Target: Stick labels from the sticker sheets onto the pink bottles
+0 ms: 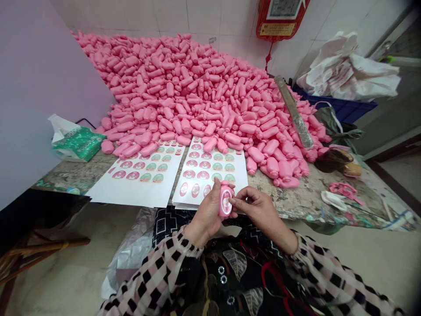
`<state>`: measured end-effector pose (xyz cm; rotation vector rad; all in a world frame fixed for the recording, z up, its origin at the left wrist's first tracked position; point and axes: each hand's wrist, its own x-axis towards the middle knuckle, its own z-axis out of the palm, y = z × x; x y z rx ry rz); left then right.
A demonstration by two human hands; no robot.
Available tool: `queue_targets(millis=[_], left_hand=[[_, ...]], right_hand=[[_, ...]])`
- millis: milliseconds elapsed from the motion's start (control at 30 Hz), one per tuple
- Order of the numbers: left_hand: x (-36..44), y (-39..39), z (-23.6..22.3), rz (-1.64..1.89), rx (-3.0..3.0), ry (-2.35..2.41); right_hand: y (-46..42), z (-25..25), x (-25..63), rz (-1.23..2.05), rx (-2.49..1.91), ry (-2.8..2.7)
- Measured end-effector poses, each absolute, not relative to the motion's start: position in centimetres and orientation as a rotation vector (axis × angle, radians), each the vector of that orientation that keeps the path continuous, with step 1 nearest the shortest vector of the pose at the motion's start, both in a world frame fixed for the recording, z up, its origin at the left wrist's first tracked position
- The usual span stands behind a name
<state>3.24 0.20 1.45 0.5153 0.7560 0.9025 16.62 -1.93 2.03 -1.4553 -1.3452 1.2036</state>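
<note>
In the head view my left hand point(207, 213) is closed around a small pink plastic bottle point(224, 210), held upright above the table's front edge. An oval pink-and-white sticker point(226, 201) is on the bottle's front. My right hand point(261, 213) is beside it on the right, its thumb tip at the sticker's edge and its other fingers curled. Whether anything is between those fingers is hidden. Just behind my left hand lies a sticker sheet point(241, 173) with pink and green labels, its lower row made up of ovals. A second sticker sheet point(136, 191) lies to its left.
A large heap of pink bottles point(184, 87) covers the back of the worktable point(296, 199). A long flat bar point(294, 112) rests on its right side. Pink scissors point(344, 189) lie at the right, a green tissue pack point(80, 142) at the left. A blue crate point(351, 109) stands behind.
</note>
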Motion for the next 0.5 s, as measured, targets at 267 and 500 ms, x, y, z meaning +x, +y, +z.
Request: queue_targets(millis=[267, 500], left_hand=[[1.0, 0.0, 2.1, 0.637, 0.742, 0.685], [0.9, -0.8, 2.6, 0.52, 0.828, 0.786]], right_hand=[[-2.4, 2.6, 18.2, 0.492, -1.63, -1.931], [-2.0, 2.1, 16.8, 0.791, -1.565, -1.685]])
